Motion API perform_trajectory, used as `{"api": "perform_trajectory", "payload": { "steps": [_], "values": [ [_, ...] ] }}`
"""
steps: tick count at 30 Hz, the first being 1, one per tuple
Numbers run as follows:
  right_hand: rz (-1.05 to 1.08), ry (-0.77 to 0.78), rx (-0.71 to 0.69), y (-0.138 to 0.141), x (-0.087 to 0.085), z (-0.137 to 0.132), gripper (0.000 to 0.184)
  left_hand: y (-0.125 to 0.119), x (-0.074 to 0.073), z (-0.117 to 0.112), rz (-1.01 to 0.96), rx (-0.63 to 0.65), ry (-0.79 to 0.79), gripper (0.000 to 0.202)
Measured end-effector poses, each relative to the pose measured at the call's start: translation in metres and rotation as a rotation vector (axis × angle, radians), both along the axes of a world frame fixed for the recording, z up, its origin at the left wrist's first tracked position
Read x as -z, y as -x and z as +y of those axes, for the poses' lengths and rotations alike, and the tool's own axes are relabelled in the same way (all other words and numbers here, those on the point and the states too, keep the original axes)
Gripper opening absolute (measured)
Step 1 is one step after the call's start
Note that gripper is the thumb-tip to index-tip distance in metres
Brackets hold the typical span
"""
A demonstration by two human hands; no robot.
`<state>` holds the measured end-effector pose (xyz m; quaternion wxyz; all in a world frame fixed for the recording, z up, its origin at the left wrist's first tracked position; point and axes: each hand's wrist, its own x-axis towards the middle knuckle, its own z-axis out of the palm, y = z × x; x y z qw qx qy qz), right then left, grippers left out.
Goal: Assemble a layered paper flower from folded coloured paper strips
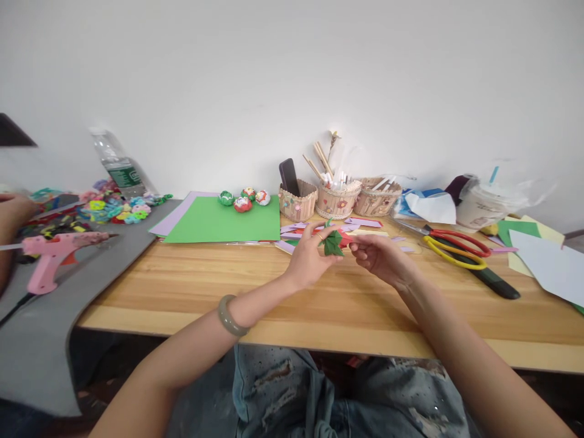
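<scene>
My left hand [309,255] pinches a small folded green paper leaf [333,243] above the wooden table [191,286]. My right hand [379,255] is at the leaf's right side, fingertips touching it and a bit of red paper behind it. A jade-coloured bangle [230,316] sits on my left wrist. Pink and lilac paper scraps [360,223] lie on the table just beyond my hands.
Green paper sheets [223,220] lie at back left with three small paper balls [243,199]. Woven holders [337,199] with sticks stand at the wall. Scissors [456,246] and a black tool lie right. A pink glue gun [50,255] rests on a grey mat left, near another person's hand [11,213].
</scene>
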<state>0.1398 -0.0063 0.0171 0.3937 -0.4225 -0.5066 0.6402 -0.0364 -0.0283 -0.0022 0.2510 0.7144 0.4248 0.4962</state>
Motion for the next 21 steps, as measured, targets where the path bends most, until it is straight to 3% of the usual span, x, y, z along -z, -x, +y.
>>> {"api": "perform_trajectory", "payload": {
  "steps": [9,21],
  "values": [
    [-0.080,-0.027,-0.034,-0.006,0.013,0.007,0.018,0.000,0.000,-0.001,0.009,0.017,-0.008,0.057],
    [-0.112,-0.037,-0.047,-0.005,0.015,0.009,0.020,0.001,0.000,-0.003,0.055,0.018,-0.039,0.056]
  ]
}}
